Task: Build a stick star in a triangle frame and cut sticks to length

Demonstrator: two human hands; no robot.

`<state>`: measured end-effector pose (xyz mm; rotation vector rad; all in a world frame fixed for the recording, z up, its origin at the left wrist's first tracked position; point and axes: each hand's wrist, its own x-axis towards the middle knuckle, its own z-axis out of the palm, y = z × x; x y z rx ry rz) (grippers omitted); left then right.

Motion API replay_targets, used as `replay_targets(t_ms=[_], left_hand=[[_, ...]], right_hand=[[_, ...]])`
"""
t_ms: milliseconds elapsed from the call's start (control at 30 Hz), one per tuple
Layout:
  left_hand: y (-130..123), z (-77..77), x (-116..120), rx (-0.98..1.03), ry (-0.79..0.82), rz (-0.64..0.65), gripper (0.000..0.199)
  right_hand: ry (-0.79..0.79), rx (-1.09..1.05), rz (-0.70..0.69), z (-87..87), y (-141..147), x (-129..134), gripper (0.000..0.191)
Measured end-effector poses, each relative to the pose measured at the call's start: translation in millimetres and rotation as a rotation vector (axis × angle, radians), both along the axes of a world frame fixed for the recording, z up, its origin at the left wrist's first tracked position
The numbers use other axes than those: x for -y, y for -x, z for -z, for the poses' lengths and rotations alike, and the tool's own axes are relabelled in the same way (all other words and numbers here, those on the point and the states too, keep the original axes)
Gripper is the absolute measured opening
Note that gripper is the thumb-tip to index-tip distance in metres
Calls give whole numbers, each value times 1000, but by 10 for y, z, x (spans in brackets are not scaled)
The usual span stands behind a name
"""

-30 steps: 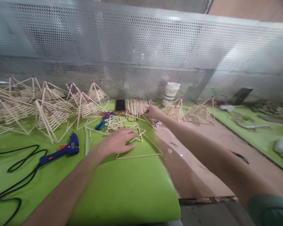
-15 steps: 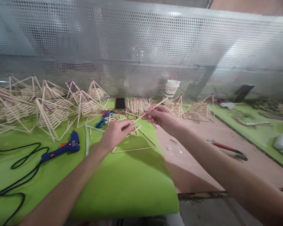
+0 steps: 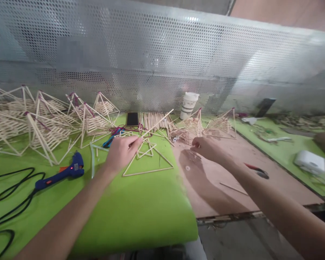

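And there it is: your right hand (image 3: 208, 148) lets go and swings over the board (image 3: 281, 184), leaving your left hand (image 3: 124, 150) alone pinching the stick (image 3: 162, 120), slanted toward the pile (image 3: 151, 118); whether the curled right one grips anything, I can't tell. Near to far: one glue gun (image 3: 62, 177), one frame (image 3: 148, 171), one red tool (image 3: 257, 169), left pyramids (image 3: 40, 139) too overlapped to count, two right pyramids (image 3: 200, 122), one cup (image 3: 188, 105).

One view, from my head

The camera I wear faces forward and down across the worktop (image 3: 140, 209), near enough to take in both my hands (image 3: 123, 150) mid-view, with the perforated panel (image 3: 151, 54) rising beyond.
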<state>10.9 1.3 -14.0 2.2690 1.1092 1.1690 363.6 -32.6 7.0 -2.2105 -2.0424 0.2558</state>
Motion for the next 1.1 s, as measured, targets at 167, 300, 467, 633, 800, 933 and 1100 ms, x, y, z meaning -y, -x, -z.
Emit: replay_targets(t_ms=[167, 300, 467, 633, 800, 933, 1100], left_hand=[[1, 36, -52, 89, 158, 23, 35], [-12, 99, -72, 228, 366, 99, 36], [-33, 170, -56, 425, 557, 130, 34], [-24, 172, -51, 564, 629, 140, 34], [-21, 146, -32, 605, 659, 163, 36], [-27, 130, -37, 635, 656, 169, 35], [-10, 130, -64, 664, 638, 160, 31]], right_hand=[[102, 88, -5, 198, -65, -23, 21], [165, 84, -43, 172, -70, -87, 22], [212, 96, -40, 131, -79, -140, 18], [244, 115, -51, 103, -104, -187, 27], [305, 76, -77, 94, -131, -285, 27], [305, 85, -91, 85, -147, -283, 25], [300, 129, -87, 49, -170, -117, 36]])
